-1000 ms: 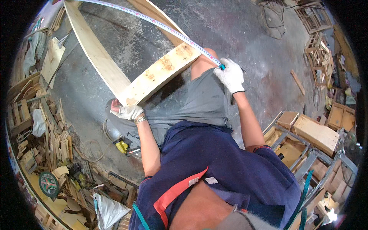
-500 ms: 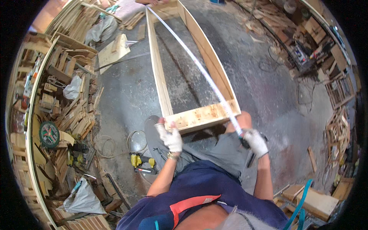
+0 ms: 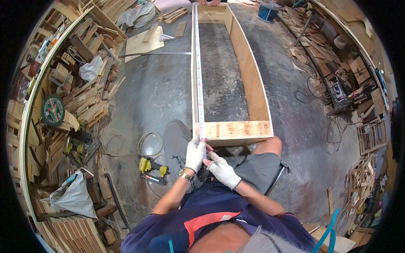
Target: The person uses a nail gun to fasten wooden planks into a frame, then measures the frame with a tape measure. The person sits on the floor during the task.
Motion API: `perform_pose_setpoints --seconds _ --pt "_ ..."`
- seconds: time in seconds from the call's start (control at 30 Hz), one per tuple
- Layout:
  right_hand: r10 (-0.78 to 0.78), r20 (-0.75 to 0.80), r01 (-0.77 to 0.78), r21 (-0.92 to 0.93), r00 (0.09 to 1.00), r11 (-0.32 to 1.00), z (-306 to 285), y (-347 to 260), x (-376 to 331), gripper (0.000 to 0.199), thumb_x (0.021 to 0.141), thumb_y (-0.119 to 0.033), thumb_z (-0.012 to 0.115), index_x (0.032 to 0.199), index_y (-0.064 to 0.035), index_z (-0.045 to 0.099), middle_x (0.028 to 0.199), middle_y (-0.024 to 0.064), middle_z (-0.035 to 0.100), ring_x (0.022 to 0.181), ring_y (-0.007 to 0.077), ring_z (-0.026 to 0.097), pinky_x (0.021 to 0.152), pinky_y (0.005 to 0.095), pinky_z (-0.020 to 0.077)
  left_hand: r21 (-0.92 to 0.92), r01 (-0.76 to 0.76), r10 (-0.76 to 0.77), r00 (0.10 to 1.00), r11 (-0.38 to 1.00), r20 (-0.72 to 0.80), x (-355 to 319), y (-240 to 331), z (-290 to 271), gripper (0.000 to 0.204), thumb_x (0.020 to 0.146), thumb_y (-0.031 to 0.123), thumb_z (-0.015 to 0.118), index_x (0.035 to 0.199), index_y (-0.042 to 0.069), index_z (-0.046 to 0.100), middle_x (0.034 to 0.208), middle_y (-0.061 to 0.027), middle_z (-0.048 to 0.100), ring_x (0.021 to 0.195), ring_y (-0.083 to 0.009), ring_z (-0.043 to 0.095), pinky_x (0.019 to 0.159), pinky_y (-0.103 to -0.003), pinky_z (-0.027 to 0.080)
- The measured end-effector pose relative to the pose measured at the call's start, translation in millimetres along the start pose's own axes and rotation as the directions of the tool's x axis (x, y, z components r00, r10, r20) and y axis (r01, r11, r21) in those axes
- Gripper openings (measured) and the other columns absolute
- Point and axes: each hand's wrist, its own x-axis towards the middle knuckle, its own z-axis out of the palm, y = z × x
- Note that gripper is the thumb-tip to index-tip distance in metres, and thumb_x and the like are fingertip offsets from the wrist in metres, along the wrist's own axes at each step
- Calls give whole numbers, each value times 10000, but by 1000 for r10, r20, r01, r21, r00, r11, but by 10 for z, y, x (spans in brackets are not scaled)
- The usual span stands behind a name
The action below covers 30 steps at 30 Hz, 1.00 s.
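Note:
A long rectangular wooden frame (image 3: pixel 234 130) stretches away from my knees. A white measuring tape (image 3: pixel 198 76) runs pulled out along its left side board, from the far end to the near left corner. My left hand (image 3: pixel 195 154), in a white glove, is closed on the tape blade at that corner. Close beside it, my gloved right hand (image 3: pixel 223 170) closes around the tape measure, whose dark case is mostly hidden below the fingers. At the far end, another person's hands (image 3: pixel 209 2) rest on the frame's end board.
A yellow nail gun (image 3: pixel 152 169) lies on the floor left of my leg, with a coiled hose (image 3: pixel 149 143) behind it. Scrap wood (image 3: pixel 86 105) piles up along the left; more offcuts (image 3: pixel 325 55) line the right. A hammer (image 3: pixel 286 166) hangs at my right hip.
The tape has swung from a diagonal across the frame to its left side. My right hand has moved left with the tape measure, and my left hand now grips the blade.

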Motion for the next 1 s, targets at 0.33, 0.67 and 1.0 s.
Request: perform_pose_setpoints --seconds 0.33,0.67,1.0 --pt "-541 -406 69 -751 736 657 -770 3 917 413 931 -384 664 1171 -56 592 1100 199 627 1061 407 602 898 498 486 152 -66 75 995 986 -60 -59 51 -809 205 1062 199 510 1052 7 581 686 -27 587 552 -101 573 514 -252 497" --pt "-53 -331 -257 -814 942 521 -1092 455 1012 641 976 -596 473 919 -19 748 933 237 720 904 441 693 804 513 544 104 -57 60 998 993 -26 -157 -58 -844 235 1059 195 507 1044 -23 594 667 -23 572 544 -91 565 506 -248 503" --pt "-101 -418 -307 -791 903 529 -1098 539 661 678 972 -604 450 825 -23 767 819 258 710 807 437 710 743 523 557 133 -27 28 1000 991 -4 -490 -101 -839 271 1060 195 513 1085 -64 590 698 -35 572 568 -94 574 518 -265 543"
